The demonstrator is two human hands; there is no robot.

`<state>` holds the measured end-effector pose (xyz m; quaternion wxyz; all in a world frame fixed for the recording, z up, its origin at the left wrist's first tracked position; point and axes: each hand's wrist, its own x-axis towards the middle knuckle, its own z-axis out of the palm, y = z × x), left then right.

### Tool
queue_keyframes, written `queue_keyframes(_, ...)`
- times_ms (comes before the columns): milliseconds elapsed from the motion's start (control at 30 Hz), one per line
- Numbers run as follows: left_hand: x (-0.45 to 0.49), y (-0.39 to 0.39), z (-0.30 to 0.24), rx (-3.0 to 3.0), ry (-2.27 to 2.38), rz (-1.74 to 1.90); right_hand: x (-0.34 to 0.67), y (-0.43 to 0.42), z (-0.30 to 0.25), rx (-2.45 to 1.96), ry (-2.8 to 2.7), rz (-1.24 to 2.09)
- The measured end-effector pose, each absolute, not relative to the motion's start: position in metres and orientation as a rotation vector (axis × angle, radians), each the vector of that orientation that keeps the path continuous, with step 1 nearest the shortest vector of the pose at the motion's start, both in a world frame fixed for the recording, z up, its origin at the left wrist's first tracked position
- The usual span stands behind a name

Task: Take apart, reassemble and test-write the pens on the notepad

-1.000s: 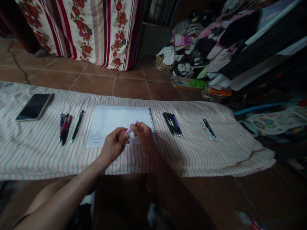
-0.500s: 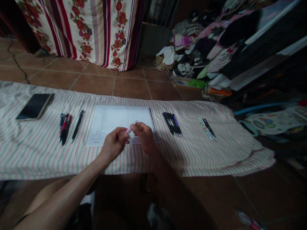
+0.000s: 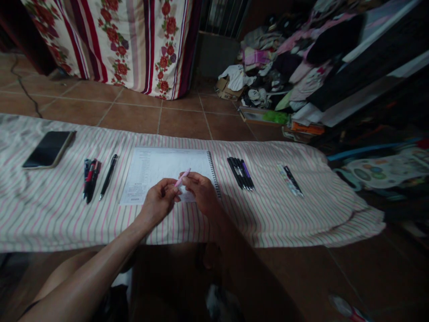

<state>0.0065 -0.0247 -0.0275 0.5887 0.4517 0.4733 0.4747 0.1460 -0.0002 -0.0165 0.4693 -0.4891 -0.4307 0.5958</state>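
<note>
A pink pen (image 3: 182, 177) is held at a slant over the spiral notebook (image 3: 167, 158). My left hand (image 3: 161, 197) pinches its lower end between thumb and fingers. Close to its upper part, my right hand (image 3: 200, 188) has closed fingers touching the pen. Printed text shows on the notebook page, too small to read. Right of the notebook lies a row of several pens (image 3: 239, 173), mostly black with one purple. On the left are a single black pen (image 3: 109, 176) and a small group of pens (image 3: 90, 180), one of them red.
A phone (image 3: 48, 150) lies at the left on the striped cloth (image 3: 187, 226). Farther right are a dark pen (image 3: 292, 180) and a pale, patterned strip beside it. Beyond the table hang a floral curtain (image 3: 134, 44) and, at right, a heap of clothes (image 3: 275, 62).
My right hand has shifted slightly along the pink pen, and its fingers are a little rearranged. The left hand and the things on the cloth look the same.
</note>
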Motion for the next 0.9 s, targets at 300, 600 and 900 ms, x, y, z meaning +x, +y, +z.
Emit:
queue_keyframes(300,0.007,-0.025,-0.030,1.030,1.067,1.113,0.146,-0.005,-0.008,-1.172,-1.085,1.528)
queue_keyframes(600,0.007,-0.026,-0.030,1.042,1.081,1.088,0.146,-0.003,-0.013,-1.221,-1.101,1.460)
queue_keyframes(900,0.007,-0.028,-0.019,1.165,1.130,1.103,0.142,-0.007,-0.005,-1.296,-1.158,1.383)
